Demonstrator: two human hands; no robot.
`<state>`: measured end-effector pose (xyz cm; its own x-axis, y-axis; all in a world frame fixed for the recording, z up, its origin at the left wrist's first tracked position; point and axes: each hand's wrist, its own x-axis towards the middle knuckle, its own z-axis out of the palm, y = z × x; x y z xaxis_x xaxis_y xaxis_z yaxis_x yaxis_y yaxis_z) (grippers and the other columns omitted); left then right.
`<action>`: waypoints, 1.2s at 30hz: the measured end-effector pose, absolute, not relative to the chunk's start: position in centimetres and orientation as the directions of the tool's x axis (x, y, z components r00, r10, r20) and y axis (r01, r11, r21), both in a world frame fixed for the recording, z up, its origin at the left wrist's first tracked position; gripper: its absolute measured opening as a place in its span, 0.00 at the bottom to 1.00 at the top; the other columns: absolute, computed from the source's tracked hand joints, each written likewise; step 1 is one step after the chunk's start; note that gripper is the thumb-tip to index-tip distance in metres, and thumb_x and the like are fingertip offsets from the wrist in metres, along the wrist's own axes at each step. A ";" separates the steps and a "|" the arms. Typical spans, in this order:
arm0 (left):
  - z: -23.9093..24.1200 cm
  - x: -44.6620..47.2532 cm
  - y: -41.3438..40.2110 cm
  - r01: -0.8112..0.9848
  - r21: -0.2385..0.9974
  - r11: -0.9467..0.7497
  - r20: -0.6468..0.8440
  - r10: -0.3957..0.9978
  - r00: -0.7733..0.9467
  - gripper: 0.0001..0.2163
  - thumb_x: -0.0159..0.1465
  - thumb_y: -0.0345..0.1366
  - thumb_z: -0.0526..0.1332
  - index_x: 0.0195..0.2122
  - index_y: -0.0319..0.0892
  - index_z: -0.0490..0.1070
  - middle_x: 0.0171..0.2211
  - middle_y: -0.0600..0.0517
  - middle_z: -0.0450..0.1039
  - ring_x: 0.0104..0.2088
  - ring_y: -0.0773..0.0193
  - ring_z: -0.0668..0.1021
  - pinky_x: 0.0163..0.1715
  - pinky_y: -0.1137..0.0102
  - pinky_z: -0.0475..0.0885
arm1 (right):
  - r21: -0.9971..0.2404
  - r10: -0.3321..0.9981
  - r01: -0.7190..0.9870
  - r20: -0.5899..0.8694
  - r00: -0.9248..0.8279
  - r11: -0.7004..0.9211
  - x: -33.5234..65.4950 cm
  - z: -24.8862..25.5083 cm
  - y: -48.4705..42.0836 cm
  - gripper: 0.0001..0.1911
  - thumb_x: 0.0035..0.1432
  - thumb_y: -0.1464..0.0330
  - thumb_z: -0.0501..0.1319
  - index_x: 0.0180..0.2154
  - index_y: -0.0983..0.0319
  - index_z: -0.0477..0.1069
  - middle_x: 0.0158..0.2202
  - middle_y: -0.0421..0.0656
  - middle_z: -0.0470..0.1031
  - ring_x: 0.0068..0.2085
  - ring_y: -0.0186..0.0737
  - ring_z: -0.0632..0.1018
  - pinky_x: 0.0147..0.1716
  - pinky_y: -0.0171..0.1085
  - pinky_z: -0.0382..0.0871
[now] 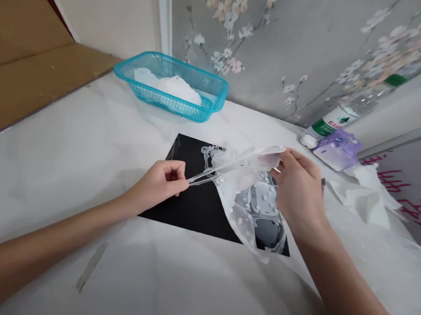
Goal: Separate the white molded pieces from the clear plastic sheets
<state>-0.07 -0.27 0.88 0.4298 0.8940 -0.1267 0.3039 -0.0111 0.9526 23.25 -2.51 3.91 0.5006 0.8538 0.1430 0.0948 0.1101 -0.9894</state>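
Between my two hands stretches a clear, flexible plastic-like strip, part of a translucent sheet [229,196] with small white dots. My left hand [163,181] is closed, pinching the strip's narrow end between thumb and fingertip. With its fingers closed, my right hand [298,192] grips the sheet's upper folded edge. The lower part of the sheet drapes over the right half of a flat black board [193,208] on the table. Clear, moulded-looking shapes [264,202] show on the board beneath and beside the sheet. What exactly they are I cannot tell.
A blue plastic basket [213,111] holding white material [179,87] stands behind the board. At the right are a water bottle [334,119], a purple tissue pack [340,148] and crumpled white tissues [367,194]. A brown cardboard panel [31,68] borders the white table [73,136] on the left.
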 end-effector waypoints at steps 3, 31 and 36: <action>0.9 -0.1 -0.3 0.230 0.972 0.041 -0.139 0.893 0.427 0.10 0.49 0.30 0.57 0.17 0.41 0.54 0.16 0.60 0.56 0.20 0.72 0.65 0.22 0.75 0.57 | -0.995 0.843 0.026 0.099 0.529 0.101 23.6 4.1 -2.3 0.08 0.52 0.68 0.57 0.22 0.61 0.67 0.22 0.37 0.64 0.26 0.31 0.69 0.25 0.32 0.66; 0.0 -0.7 -0.4 0.016 0.998 -0.064 0.055 0.941 0.334 0.05 0.47 0.26 0.52 0.18 0.41 0.58 0.20 0.57 0.59 0.24 0.68 0.62 0.24 0.73 0.56 | -0.453 0.925 0.870 0.379 -0.008 0.193 28.1 -0.9 0.5 0.23 0.57 0.53 0.54 0.50 0.58 0.66 0.56 0.53 0.65 0.58 0.58 0.64 0.52 0.68 0.50; -0.2 -0.9 -0.1 -0.034 0.995 -0.097 0.100 0.985 0.140 0.04 0.44 0.27 0.52 0.17 0.42 0.58 0.20 0.55 0.60 0.25 0.67 0.63 0.25 0.71 0.56 | -0.370 0.937 0.915 0.347 -0.021 0.158 24.5 -1.1 -1.1 0.23 0.62 0.58 0.48 0.55 0.62 0.60 0.61 0.55 0.56 0.62 0.56 0.56 0.54 0.67 0.47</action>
